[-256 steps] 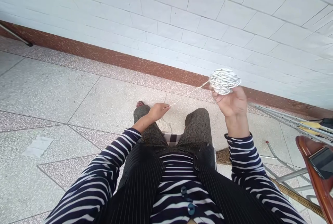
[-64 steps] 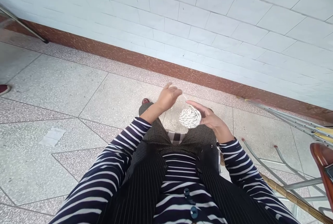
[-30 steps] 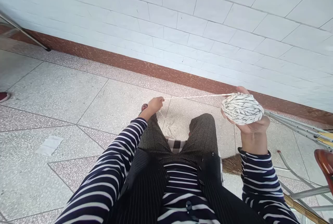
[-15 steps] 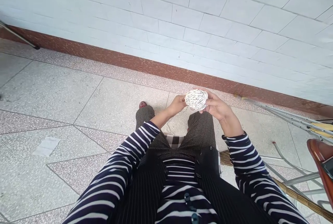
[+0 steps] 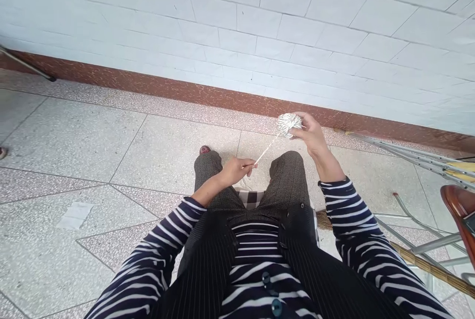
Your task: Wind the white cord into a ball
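Note:
A ball of white rope with dark flecks (image 5: 288, 124) is gripped in my right hand (image 5: 312, 136), its thumb on the near side and the fingers behind. From the ball a taut length of the rope (image 5: 267, 148) slants down to the left. My left hand (image 5: 237, 169) pinches the end of that length between thumb and fingers, above the gap between my knees. The far side of the ball is hidden from me.
A tiled wall (image 5: 256, 37) rises ahead, above a red-brown skirting (image 5: 178, 86). On the floor at left lies a white paper (image 5: 76, 214). Metal crutches (image 5: 404, 153), a brown wooden seat (image 5: 454, 207) and a broom (image 5: 426, 259) are at right.
My left hand has moved down and left, away from the ball, drawing out a straight length of rope. My right hand has shifted slightly up and right with the ball, which has turned.

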A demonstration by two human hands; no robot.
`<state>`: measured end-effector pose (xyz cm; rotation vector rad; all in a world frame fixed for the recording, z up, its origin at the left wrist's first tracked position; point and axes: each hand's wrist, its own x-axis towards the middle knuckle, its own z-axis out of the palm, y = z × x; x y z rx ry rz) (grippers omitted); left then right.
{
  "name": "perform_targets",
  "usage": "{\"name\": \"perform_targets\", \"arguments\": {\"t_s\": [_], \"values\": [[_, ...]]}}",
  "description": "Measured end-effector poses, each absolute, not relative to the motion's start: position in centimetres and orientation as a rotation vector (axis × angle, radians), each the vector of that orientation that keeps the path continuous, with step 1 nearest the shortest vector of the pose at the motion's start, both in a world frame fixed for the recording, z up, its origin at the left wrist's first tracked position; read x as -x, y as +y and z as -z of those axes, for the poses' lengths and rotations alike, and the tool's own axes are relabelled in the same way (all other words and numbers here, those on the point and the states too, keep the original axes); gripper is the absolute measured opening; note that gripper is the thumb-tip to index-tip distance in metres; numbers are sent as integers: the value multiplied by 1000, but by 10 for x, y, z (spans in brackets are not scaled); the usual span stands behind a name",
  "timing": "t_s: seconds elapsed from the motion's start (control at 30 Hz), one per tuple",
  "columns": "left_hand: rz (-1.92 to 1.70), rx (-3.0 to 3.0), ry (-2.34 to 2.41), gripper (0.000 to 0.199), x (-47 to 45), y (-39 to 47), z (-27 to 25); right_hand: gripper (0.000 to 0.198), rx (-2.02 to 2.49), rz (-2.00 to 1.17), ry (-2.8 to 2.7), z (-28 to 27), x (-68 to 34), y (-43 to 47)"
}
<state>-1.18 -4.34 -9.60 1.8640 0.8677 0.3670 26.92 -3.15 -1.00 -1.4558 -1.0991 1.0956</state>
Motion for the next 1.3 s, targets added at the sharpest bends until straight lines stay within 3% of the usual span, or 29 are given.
{"name": "perform_targets", "arguments": {"t_s": [0.17, 0.3, 0.5, 0.63, 0.8, 1.03, 1.3], "values": [[-386, -2109, 766, 39, 4, -46, 51, 61, 1791, -979, -1315, 57, -243, -30], [-407, -2322, 770, 38, -8, -27, 39, 53, 1846, -885, -1632, 78, -221, -44], [-568, -2483, 800, 34, -12, 3, 49, 53, 1321, -1713, -1436, 70, -218, -65], [-576, -2419, 817, 30, -9, 7, 62, 51, 1175, -1840, -1214, 62, -219, -78], [-611, -2091, 885, 19, -4, 11, 79, 50, 1109, -1783, -970, 57, -221, -83], [-683, -1677, 719, 27, -13, 11, 83, 51, 1043, -1647, -946, 33, -227, -69], [-620, -1581, 756, 19, -9, 10, 83, 50, 992, -1521, -802, 21, -236, -67]]}}
